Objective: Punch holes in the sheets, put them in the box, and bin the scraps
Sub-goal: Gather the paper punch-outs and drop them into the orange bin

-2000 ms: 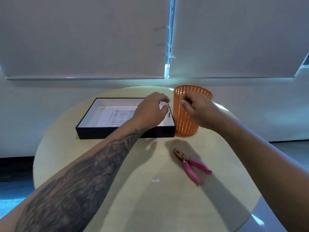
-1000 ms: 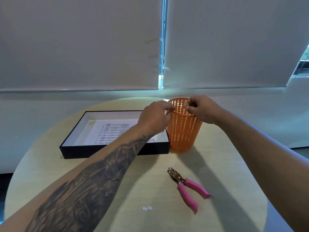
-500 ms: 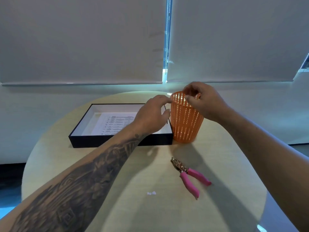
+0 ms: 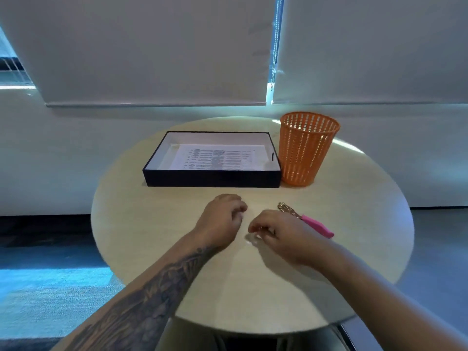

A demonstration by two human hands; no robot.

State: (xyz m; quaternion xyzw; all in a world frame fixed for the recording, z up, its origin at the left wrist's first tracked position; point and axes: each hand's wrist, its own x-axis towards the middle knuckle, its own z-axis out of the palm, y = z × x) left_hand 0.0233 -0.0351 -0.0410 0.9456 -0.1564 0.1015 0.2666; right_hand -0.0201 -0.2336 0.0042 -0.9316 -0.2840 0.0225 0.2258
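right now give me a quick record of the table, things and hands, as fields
table: round, pale wood
box: black, open, far side
sheet: printed, lying flat in box
bin: orange mesh, upright, just right of box
punch: pink handles, on table past right hand
left hand: curled, low over table
right hand: fingers pinched near small white scraps
scraps: under right fingertips

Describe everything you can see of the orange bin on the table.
The orange bin is a round basket, plastic by its look, with slotted walls and a solid rim, tapering toward its base. It stands upright at the far right of the round table, right beside the black box. Neither hand touches it; its contents cannot be made out.
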